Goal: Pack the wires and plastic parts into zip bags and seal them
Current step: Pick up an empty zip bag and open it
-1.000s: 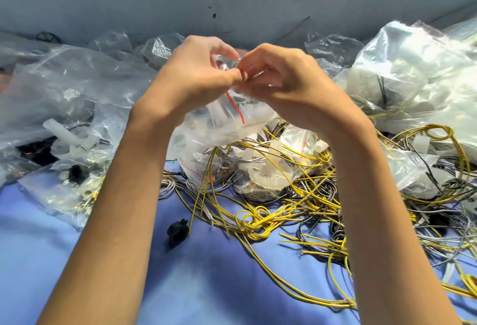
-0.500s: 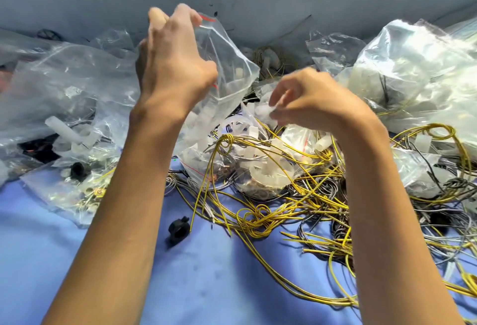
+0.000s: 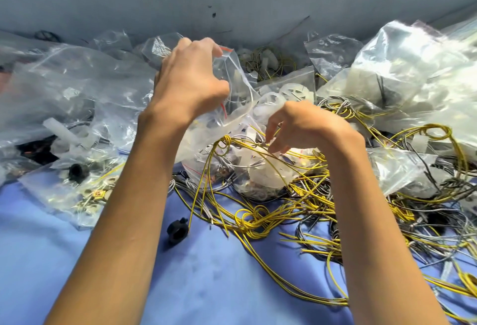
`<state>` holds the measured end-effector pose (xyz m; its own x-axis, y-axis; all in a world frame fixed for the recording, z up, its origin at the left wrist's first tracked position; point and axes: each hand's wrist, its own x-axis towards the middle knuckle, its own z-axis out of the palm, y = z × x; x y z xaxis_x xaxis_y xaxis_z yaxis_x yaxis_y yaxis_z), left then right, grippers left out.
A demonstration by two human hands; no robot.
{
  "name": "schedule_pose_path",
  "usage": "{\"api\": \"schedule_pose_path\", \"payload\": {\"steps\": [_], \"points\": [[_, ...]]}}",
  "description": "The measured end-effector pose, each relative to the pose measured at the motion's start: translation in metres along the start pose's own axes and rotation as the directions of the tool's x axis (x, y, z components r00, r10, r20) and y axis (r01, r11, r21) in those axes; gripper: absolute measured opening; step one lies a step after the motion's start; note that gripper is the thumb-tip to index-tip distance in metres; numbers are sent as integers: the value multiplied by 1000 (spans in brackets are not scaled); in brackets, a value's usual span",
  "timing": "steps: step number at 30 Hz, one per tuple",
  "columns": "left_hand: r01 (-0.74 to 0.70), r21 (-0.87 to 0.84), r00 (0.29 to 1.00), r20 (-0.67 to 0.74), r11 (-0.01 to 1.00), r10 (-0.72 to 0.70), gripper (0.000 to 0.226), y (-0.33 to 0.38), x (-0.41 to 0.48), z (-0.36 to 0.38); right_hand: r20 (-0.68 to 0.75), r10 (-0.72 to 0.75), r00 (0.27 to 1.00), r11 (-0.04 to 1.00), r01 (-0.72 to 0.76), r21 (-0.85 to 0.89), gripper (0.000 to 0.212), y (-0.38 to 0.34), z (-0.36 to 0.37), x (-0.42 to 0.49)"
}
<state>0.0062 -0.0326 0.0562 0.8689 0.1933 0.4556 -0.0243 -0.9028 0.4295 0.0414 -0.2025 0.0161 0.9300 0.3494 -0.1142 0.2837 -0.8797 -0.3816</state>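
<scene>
My left hand holds up a clear zip bag with a red seal line, gripping it near its mouth above the pile. My right hand hovers just right of the bag, its fingers curled down onto yellow wires and white plastic parts; I cannot tell whether it has pinched a wire. The tangled yellow and grey wires spread across the blue cloth to the right.
Filled clear bags pile up at the right and back, and more bags lie at the left. A small black plastic clamp lies on the cloth between my forearms. A grey wall rises behind.
Both hands were together at the bag's seal. Then my left hand lifted the bag alone, and now it has lowered it a little. My right hand dropped onto the wires.
</scene>
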Motion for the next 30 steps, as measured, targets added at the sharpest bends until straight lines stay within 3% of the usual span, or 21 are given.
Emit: {"api": "schedule_pose_path", "payload": {"steps": [8,11,14,19,23,26,30], "points": [[-75,5,993,87,997,74,49,-4,3,2,-62,-26,998,996,31,80,10,6,-15,-8],[-143,3,960,243,990,138,48,-5,2,2,-132,-26,991,989,44,139,8,8,-26,-14],[-196,-15,905,382,980,187,45,-6,2,5,-296,3,955,979,57,194,8,8,-34,-18],[-256,-19,860,453,966,237,42,-6,4,11,-619,106,778,980,24,199,16,2,-42,-25],[-289,-10,844,469,957,260,48,-7,5,11,-726,165,668,976,-6,216,29,-3,-45,-32],[-295,-1,852,452,956,263,50,-7,4,11,-793,205,574,970,-8,244,26,-4,-47,-33],[-274,-5,855,456,962,246,58,-7,3,9,-937,189,295,977,37,209,27,-10,-48,-36]]}}
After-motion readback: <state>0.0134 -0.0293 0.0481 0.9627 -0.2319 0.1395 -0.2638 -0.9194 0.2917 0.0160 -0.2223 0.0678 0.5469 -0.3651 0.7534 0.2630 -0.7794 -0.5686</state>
